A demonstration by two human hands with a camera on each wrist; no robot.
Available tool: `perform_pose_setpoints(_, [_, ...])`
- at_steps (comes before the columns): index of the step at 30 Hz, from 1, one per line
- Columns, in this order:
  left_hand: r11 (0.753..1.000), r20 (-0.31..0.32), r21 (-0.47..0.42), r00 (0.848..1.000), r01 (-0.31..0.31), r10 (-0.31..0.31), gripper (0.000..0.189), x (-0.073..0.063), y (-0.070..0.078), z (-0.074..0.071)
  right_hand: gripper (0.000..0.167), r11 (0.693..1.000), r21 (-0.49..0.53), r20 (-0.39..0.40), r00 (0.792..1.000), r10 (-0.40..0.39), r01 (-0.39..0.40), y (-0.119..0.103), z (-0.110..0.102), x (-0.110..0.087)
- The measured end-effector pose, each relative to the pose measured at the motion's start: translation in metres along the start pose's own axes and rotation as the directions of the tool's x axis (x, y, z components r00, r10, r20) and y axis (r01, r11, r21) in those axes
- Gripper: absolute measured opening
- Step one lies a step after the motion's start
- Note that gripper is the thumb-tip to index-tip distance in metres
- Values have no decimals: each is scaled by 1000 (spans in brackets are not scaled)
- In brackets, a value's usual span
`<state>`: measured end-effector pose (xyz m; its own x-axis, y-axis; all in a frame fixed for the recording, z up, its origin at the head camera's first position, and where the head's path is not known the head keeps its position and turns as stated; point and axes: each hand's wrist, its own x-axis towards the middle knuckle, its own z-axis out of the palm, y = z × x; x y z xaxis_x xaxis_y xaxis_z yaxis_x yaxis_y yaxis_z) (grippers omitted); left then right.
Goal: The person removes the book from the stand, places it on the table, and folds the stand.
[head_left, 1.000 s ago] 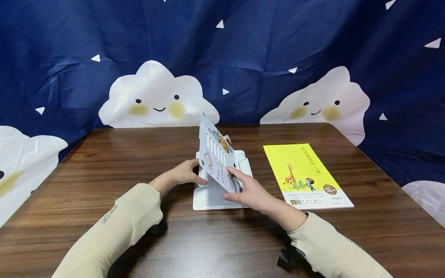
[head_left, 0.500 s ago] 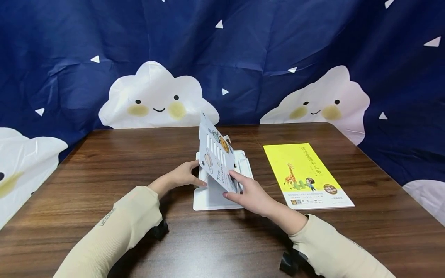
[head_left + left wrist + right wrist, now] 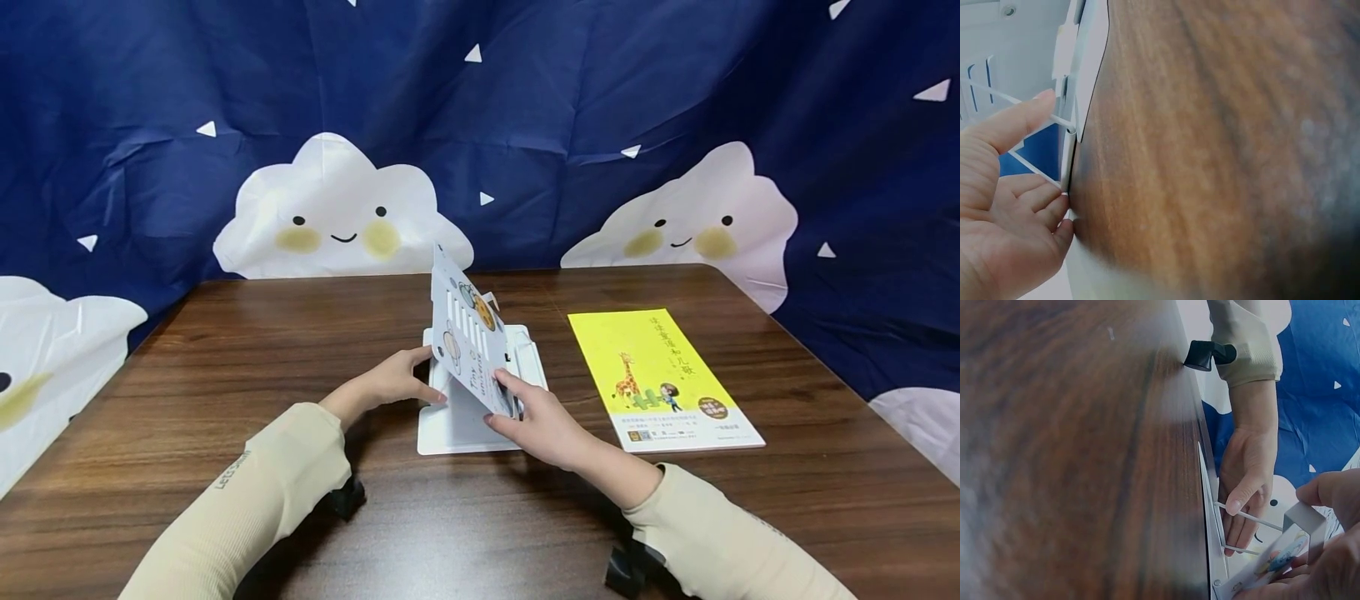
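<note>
Nearest are the two cream sleeves of a person, each with a black piece under the wrist, over the brown wood-grain table. The right hand holds the lower edge of the panel between its thumb and fingers; this panel is printed with planets and the words "Tiny universe". The left hand is at the left side of the white base, its thumb and fingers well apart, with the thumb at one thin rod, as the right wrist view shows. Panel, rods and base make together one book stand, which is placed on the middle of the table, with the panel tilted steeply above the flat base. To the right of it, and apart, lies flat a yellow book with a giraffe on the cover. Behind the table hangs a dark blue cloth with smiling white clouds and small white triangles.
</note>
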<state>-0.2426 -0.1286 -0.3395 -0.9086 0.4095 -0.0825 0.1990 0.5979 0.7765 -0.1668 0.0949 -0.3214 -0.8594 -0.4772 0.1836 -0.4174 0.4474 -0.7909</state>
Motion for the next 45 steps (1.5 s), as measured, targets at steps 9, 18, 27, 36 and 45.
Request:
perform_pose_setpoints(9, [999,16,45,1000,3,-4,84,-1,2,-1,56,999,33,-50,999,-1,2,3,1,-2])
perform_pose_setpoints(18, [998,29,59,1000,-7,5,84,-1,1,-1,54,993,114,-108,994,22,-9,8,0,-4])
perform_pose_setpoints(27, [998,38,59,999,2,-4,84,0,1,-3,52,980,195,-136,989,57,-29,9,-2,-5])
perform_pose_setpoints(36, [998,45,63,999,13,-16,84,0,1,-3,54,957,278,-148,981,126,-81,12,-2,-8])
perform_pose_setpoints(45, [997,48,71,999,15,-18,84,0,1,-3,52,945,316,-190,971,147,-81,15,-2,-10])
